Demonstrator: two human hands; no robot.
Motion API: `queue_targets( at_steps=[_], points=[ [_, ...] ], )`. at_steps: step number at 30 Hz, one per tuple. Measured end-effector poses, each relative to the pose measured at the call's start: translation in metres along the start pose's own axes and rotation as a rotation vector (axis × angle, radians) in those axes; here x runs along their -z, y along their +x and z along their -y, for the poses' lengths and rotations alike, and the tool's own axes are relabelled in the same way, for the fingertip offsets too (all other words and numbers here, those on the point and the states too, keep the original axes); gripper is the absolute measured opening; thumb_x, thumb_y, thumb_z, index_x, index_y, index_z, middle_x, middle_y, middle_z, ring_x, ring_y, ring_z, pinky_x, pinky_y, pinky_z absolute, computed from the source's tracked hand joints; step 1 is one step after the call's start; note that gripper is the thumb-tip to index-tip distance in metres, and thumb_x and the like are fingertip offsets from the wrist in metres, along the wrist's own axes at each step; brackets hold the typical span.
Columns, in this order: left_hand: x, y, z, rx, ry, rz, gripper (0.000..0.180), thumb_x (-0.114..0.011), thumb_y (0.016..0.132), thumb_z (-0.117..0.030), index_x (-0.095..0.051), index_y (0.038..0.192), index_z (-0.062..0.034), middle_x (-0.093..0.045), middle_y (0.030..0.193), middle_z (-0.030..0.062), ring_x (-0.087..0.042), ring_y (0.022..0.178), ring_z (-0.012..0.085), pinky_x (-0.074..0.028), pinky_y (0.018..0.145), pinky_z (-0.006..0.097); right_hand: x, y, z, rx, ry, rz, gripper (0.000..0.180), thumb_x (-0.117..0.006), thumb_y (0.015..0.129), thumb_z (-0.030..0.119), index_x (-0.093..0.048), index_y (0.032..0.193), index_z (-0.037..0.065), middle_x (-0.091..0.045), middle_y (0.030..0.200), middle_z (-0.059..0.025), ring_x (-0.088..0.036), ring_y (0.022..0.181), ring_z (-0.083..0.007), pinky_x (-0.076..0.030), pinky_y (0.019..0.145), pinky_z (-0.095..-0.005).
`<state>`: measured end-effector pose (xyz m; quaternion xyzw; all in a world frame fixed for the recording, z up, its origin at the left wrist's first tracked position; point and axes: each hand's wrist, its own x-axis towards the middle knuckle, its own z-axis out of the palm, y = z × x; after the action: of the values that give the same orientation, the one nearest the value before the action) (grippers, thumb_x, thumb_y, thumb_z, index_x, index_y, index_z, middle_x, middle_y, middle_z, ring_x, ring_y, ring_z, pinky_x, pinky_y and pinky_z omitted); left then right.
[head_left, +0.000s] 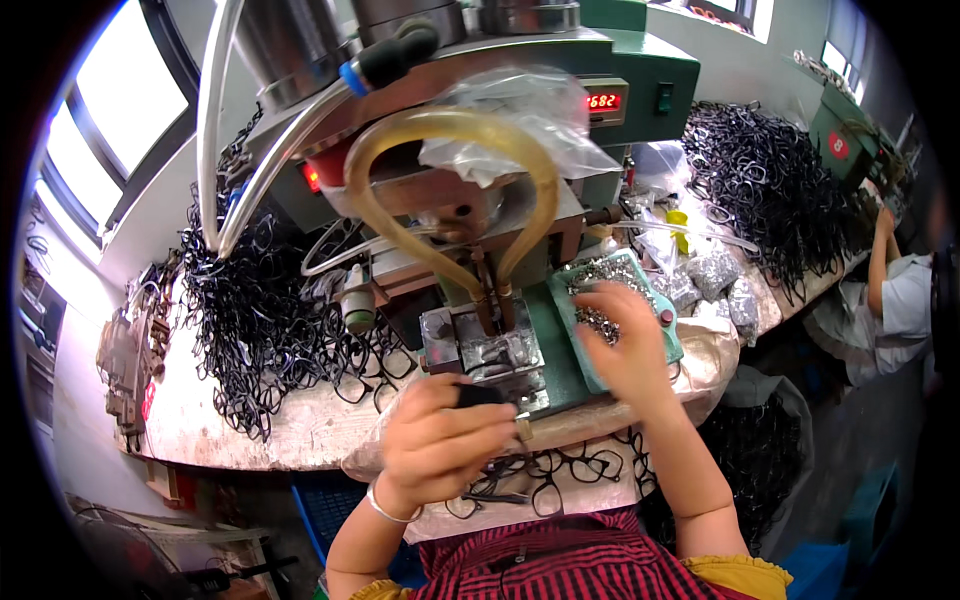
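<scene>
My left hand (440, 440) is closed in front of the machine's metal fixture (490, 345), fingers curled round a small black piece (480, 396). Most of that piece is hidden, so its kind cannot be made out. My right hand (628, 345) is over a teal tray (672, 340) of small shiny metal parts (598, 322), with thumb and fingers apart and nothing seen between them. A pair of dark metal prongs (490, 305) comes down onto the fixture, with a yellowish looped hose (450, 118) running to them.
Heaps of black eyeglass frames (240, 330) cover the table at left, and another heap (760, 190) lies at back right. Bags of small parts (712, 275) sit beyond the tray. More frames (570, 468) lie before my lap. A co-worker (900, 290) is at far right.
</scene>
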<state>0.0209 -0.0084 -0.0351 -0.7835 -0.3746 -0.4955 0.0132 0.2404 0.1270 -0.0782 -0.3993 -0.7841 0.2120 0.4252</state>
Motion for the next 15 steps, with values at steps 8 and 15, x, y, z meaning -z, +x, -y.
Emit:
queue_targets(
  at_steps=[8, 15],
  points=[
    [-0.014, -0.004, 0.011, -0.057, 0.078, 0.109, 0.024, -0.08, 0.075, -0.014, -0.077, 0.099, -0.0127, -0.075, 0.102, 0.0033, -0.055, 0.079, 0.0222, -0.051, 0.089, 0.044, -0.017, -0.005, -0.069, 0.028, -0.326, -0.224, 0.01, -0.078, 0.077, 0.017, -0.075, 0.084, 0.011, -0.068, 0.104, -0.0145, -0.063, 0.108, -0.0358, -0.053, 0.086, -0.0448],
    [-0.007, -0.022, -0.016, 0.038, 0.279, 0.138, 0.031, -0.081, 0.075, -0.011, -0.074, 0.106, -0.0117, -0.073, 0.117, 0.0078, -0.062, 0.089, 0.0276, -0.052, 0.087, 0.042, -0.055, 0.029, -0.061, -0.013, -0.612, 0.005, 0.011, -0.073, 0.077, 0.017, -0.073, 0.086, 0.011, -0.063, 0.105, -0.012, -0.057, 0.115, -0.0341, -0.053, 0.077, -0.0446]
  ],
)
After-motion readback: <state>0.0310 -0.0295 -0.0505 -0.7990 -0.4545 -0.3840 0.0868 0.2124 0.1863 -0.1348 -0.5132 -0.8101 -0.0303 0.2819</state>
